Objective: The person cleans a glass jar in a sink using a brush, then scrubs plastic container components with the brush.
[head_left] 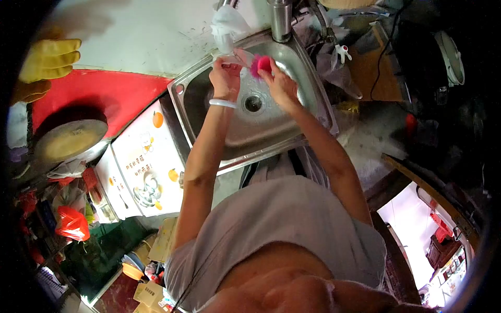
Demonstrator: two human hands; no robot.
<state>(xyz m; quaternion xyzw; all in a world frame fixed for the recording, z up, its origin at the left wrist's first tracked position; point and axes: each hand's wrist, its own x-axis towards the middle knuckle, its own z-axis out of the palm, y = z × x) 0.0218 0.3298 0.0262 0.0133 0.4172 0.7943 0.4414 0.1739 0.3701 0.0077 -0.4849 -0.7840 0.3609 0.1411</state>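
Observation:
Over the steel sink (229, 145), my left hand (224, 82) is closed on a clear, see-through vessel (241, 56); whether it is glass or plastic I cannot tell. My right hand (281, 86) grips a pink scrub brush (259, 66), whose bristly side faces the vessel and is very near or touching it. Just above my left hand hangs the faucet (224, 43), wrapped in something white. A pale bangle circles my left wrist. Below my hands is the round drain (253, 103), with wet metal around it.
A steel cylinder (281, 21) stands behind the sink. Yellow rubber gloves (52, 60) hang at the upper left, above a round pan or lid (72, 140). A plastic bag (334, 73) and a brown board (373, 68) lie right of the sink. A decorated white panel (148, 161) adjoins its left side.

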